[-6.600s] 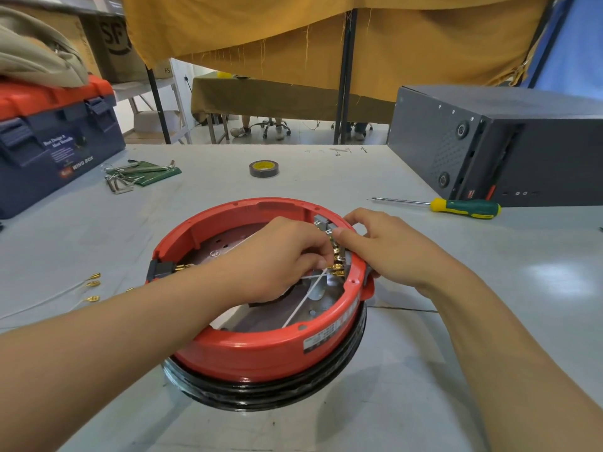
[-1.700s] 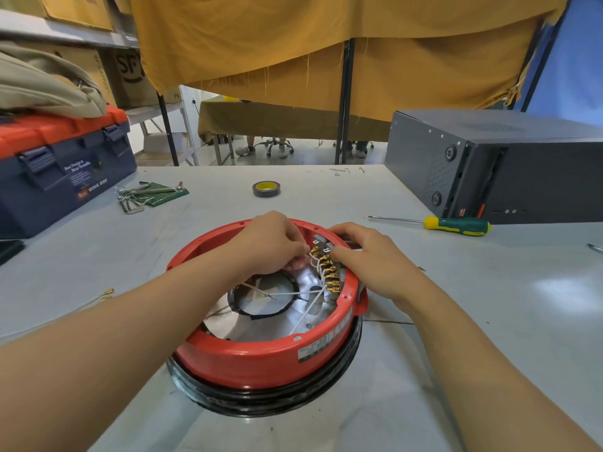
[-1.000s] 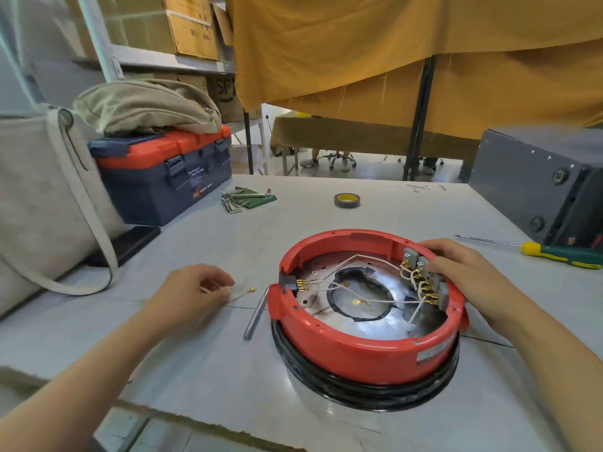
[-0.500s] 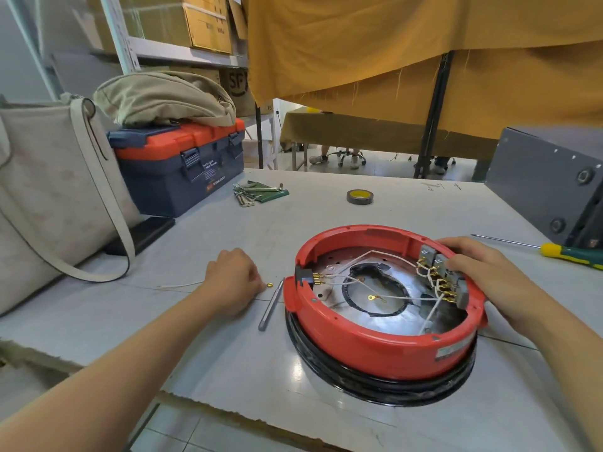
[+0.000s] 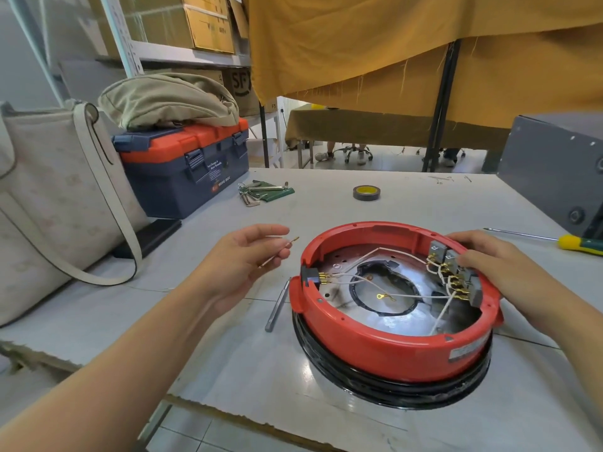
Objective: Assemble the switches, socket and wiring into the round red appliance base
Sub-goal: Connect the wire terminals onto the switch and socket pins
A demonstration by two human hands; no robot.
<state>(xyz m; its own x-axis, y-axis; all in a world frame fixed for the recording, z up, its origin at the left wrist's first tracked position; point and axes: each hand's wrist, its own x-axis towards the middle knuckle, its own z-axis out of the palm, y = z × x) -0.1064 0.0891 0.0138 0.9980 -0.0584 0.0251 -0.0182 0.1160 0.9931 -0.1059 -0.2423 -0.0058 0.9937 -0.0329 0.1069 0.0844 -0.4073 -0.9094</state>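
The round red appliance base [image 5: 385, 345] sits on a black ring on the white table. Grey switches [image 5: 455, 267] with brass terminals line its right inner wall, and a black socket [image 5: 309, 280] sits in the left wall. White wires [image 5: 385, 252] cross the shiny metal floor. My right hand [image 5: 499, 267] rests curled over the right rim and the switches. Left of the base and lifted off the table, my left hand [image 5: 241, 265] pinches a short loose wire [image 5: 284, 246] with brass terminals.
A grey metal tool [image 5: 277, 305] lies just left of the base. A blue and red toolbox [image 5: 182, 164], hex keys [image 5: 261, 192] and a tape roll [image 5: 366, 193] lie farther back. A screwdriver [image 5: 574, 241] and a dark metal case [image 5: 554, 177] are at the right. A beige bag [image 5: 58, 197] stands at the left.
My left hand left the switches, went to the table left of the base, took hold of a loose wire and has now lifted it. My right hand stayed on the rim.
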